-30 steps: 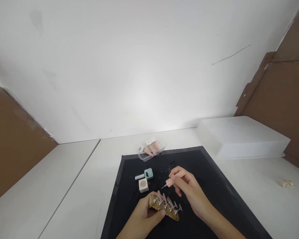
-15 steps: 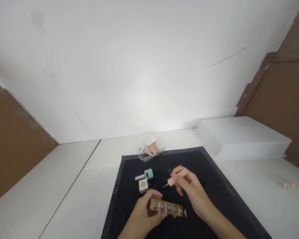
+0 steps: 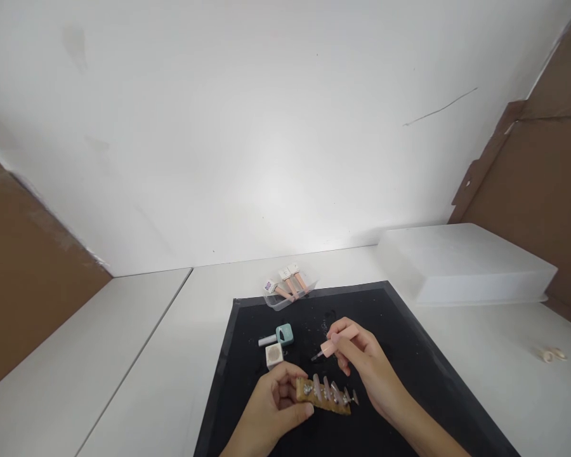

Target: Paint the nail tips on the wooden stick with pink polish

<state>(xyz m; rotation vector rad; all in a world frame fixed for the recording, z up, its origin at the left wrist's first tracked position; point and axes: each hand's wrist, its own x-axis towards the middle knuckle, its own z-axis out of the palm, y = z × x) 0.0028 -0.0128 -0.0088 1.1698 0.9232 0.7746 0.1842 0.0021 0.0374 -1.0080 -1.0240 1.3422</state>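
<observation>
My left hand [image 3: 278, 406] grips the left end of a tan nail display stand [image 3: 335, 406]. Several false nails [image 3: 327, 387] are mounted in a row along the stand on small metal holders. Between the thumb and fingers of my right hand [image 3: 359, 352] is a nail polish brush [image 3: 335, 341] with a pink cap. Its dark bristle tip points down and left, above the stand and apart from the nails. Just beyond my left hand stands a white square bottle [image 3: 274, 355], and a teal bottle with a pale cap [image 3: 284, 334] lies behind it.
A clear tray [image 3: 280, 304] with several pink-capped bottles sits at the mat's far edge. Underneath everything is a black mat [image 3: 261, 311]. A white plastic bin [image 3: 466, 266] stands at the back right; small beige items [image 3: 552, 354] lie at right.
My left hand has tilted the nail stand, so the false nails now point more upward, and it has shifted slightly right. My right hand and the brush have hardly moved.
</observation>
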